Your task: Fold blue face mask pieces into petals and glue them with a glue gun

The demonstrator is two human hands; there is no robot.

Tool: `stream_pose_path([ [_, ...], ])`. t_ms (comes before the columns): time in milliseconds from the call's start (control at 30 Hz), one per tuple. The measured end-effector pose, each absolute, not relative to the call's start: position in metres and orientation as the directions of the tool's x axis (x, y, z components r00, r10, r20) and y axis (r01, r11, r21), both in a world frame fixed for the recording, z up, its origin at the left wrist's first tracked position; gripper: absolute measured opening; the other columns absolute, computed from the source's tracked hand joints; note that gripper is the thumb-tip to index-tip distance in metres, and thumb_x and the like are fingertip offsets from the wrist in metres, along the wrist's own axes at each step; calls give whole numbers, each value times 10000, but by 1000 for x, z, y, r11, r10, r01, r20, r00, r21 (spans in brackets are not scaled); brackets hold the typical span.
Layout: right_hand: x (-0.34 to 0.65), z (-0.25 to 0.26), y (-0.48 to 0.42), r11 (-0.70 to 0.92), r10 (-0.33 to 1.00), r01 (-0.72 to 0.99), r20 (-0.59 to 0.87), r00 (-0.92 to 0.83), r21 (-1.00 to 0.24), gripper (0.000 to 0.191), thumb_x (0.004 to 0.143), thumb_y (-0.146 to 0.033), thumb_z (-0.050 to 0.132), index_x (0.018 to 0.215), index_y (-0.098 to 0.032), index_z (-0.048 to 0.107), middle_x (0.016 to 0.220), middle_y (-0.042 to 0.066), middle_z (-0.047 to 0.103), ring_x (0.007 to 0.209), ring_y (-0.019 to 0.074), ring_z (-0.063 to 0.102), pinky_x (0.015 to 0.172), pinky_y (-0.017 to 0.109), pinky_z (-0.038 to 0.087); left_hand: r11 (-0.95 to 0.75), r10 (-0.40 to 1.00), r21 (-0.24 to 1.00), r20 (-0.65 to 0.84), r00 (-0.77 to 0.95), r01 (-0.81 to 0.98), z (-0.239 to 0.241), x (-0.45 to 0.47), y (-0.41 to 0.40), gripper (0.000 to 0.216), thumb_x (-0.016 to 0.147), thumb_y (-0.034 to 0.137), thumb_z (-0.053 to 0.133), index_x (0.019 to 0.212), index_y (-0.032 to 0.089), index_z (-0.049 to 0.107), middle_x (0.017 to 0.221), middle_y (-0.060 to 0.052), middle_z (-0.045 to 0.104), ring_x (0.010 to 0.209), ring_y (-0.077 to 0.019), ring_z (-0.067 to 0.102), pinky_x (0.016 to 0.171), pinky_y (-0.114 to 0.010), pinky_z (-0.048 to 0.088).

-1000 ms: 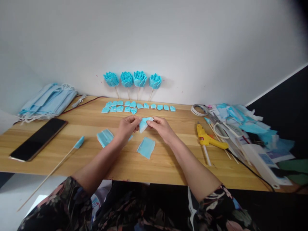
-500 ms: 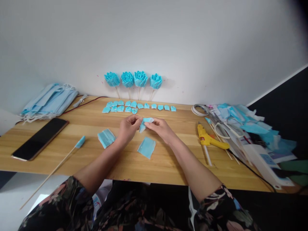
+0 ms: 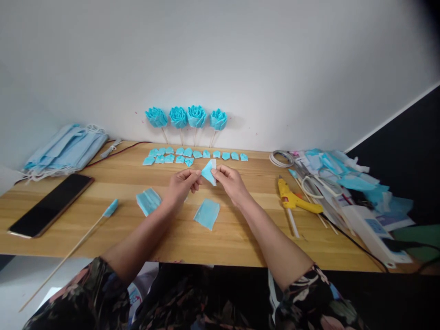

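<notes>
Head view: left hand (image 3: 182,185) and right hand (image 3: 231,182) pinch a blue piece (image 3: 208,171) short of the tabletop's back edge (image 3: 258,156); likely mid-fold, needing a crease next.

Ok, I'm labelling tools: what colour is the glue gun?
The glue gun is yellow, clearest in the head view.

I saw the left hand (image 3: 182,185) and right hand (image 3: 231,182) pinching a folded blue cloth (image 3: 207,171) between them over the worktop (image 3: 237,247). Two blue squares (image 3: 206,214) lay apart nearby, four blue flowers (image 3: 196,117) stood by the wall (image 3: 261,82), and a yellow glue gun (image 3: 294,200) lay off right.
</notes>
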State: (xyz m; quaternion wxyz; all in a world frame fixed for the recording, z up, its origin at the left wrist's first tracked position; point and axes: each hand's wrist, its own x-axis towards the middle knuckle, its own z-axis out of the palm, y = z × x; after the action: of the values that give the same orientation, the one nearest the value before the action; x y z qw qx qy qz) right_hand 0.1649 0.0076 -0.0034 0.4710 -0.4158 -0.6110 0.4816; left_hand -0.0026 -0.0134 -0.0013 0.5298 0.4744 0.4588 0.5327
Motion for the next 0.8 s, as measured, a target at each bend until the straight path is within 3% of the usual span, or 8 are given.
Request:
stream_pose_path([
  [133, 167, -6, 9, 242, 949, 102, 214, -233, -965, 341, 876, -449, 574, 657, -200, 493, 617, -43, 455, 602, 115, 404, 603, 267, 312, 11, 1000, 986, -10, 9, -167, -6, -5, -8, 381, 776, 532, 661, 798, 152, 672, 681, -19, 625, 546, -95, 517, 508, -226, 389],
  [367, 164, -6, 6, 267, 939, 200, 207, -274, -943, 349, 866, -473, 580, 661, -205, 495, 610, -46, 434, 586, 114, 380, 581, 267, 294, 12, 998, 999, -10, 67, -36, -2, -6, -10, 309, 685, 452, 750, 682, 154, 668, 568, 3, 578, 526, -93, 469, 536, -235, 374],
  [533, 164, -4, 6, 234, 950, 87, 209, -231, -968, 373, 882, -535, 534, 713, -205, 570, 680, -17, 526, 657, 136, 470, 632, 271, 364, -4, 998, 999, 6, 63, -35, 0, -6, -11, 273, 692, 421, 736, 646, 161, 666, 575, 1, 585, 540, -97, 475, 552, -240, 382],
  [633, 162, -4, 4, 164, 954, 25, 152, -258, -986, 349, 823, -558, 614, 797, -209, 618, 710, -16, 565, 652, 136, 485, 611, 264, 381, -6, 995, 1000, 7, 96, -9, -2, -4, -12, 284, 688, 426, 740, 618, 165, 652, 563, 4, 579, 530, -95, 463, 546, -240, 376],
  [800, 161, -4, 5, 165, 975, 27, 159, -158, -986, 343, 738, -518, 724, 703, -200, 601, 639, -32, 534, 601, 118, 460, 582, 256, 379, -30, 987, 999, 24, 160, 36, 0, 0, -16, 284, 689, 407, 752, 598, 170, 626, 560, 14, 563, 533, -89, 445, 555, -235, 366],
])
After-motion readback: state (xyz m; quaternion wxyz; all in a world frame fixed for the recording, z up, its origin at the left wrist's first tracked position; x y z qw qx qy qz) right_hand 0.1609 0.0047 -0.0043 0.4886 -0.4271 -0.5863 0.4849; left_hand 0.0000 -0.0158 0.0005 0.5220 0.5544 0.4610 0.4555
